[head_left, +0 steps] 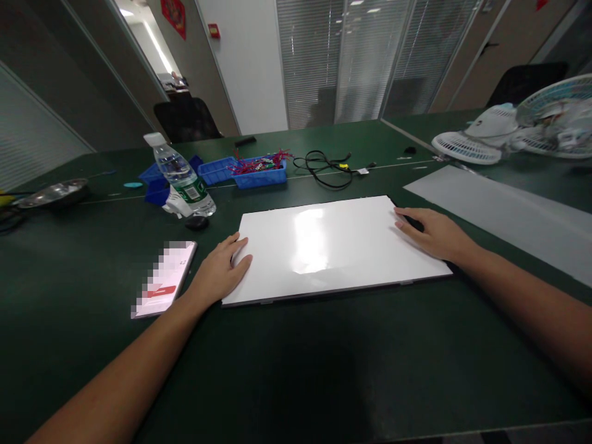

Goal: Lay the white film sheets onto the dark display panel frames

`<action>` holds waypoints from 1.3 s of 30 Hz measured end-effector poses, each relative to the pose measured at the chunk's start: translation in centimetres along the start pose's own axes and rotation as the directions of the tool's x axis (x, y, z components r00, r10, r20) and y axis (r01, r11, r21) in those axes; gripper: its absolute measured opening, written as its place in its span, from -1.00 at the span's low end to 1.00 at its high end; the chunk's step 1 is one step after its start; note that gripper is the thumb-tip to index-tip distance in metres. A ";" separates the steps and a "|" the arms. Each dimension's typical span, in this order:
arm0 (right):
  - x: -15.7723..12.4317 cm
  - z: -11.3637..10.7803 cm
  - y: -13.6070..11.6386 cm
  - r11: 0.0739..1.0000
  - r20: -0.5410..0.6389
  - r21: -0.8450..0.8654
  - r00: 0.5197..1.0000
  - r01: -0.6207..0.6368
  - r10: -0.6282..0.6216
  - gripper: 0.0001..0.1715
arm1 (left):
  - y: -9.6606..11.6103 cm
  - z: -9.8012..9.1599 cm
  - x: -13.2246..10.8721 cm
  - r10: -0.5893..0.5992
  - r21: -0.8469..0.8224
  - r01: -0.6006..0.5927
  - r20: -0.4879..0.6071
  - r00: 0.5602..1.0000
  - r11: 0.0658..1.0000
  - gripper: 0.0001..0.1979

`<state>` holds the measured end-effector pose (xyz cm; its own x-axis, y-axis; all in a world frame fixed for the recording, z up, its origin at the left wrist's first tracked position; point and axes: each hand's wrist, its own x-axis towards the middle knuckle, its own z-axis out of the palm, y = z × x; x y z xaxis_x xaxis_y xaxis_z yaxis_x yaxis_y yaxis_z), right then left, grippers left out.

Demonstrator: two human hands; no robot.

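Observation:
A white rectangular panel (351, 246) with a glossy face and thin dark edges lies flat on the green table in front of me. A bright reflection shows left of its middle. My left hand (219, 271) grips the panel's left edge, the thumb on its face and the fingers curled along the side. On the opposite side, my right hand (432, 234) holds the right edge, with fingertips touching the upper right part of the face. To the left of my left hand lies a phone (169, 277) with its screen lit and partly blurred out.
Behind the phone stand a water bottle (182, 176) and a black mouse-like object (197, 223). Blue bins (261, 179), one with red wires, and a coiled black cable (328, 169) lie farther back. At right are a translucent sheet (509, 213) and a white fan (490, 132).

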<state>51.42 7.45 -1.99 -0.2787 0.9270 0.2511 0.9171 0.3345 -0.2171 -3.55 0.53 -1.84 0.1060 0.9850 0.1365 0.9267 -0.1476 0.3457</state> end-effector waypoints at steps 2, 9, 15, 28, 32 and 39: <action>0.3 -0.3 0.5 1.000 0.015 -0.013 1.000 -0.020 0.020 -0.15 | 0.0 0.0 0.0 -0.002 0.003 0.002 0.002 1.000 1.000 -0.23; 0.4 -2.5 7.6 0.919 -0.225 -0.257 0.943 -0.299 0.244 -0.09 | 0.2 -0.2 0.0 0.013 -0.003 -0.013 0.003 1.000 1.000 -0.24; -0.2 -2.6 12.1 0.780 -0.023 -0.288 0.818 -0.556 0.575 0.21 | 0.3 -0.3 -0.1 0.033 -0.003 -0.033 0.016 0.999 0.999 -0.26; 0.2 -3.8 7.3 0.750 -0.122 -0.332 0.815 -0.572 0.567 -0.20 | 0.3 -0.3 -0.1 0.030 0.014 -0.030 0.022 0.999 0.999 -0.25; -0.1 -4.1 4.5 0.813 -0.232 -0.364 0.889 -0.455 0.394 -0.24 | 0.2 -0.2 -0.1 0.043 0.038 -0.044 0.031 0.999 0.998 -0.24; -1.1 -3.0 -1.0 0.890 -0.007 -0.346 0.948 0.297 -0.319 -0.41 | 0.1 -0.1 -0.1 0.057 0.087 -0.060 0.039 0.998 0.994 -0.27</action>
<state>51.66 5.60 0.84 -0.5544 0.7709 0.3137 0.8322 0.5140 0.2079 -3.46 0.41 -1.73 0.1723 0.9778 0.1197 0.9465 -0.1979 0.2548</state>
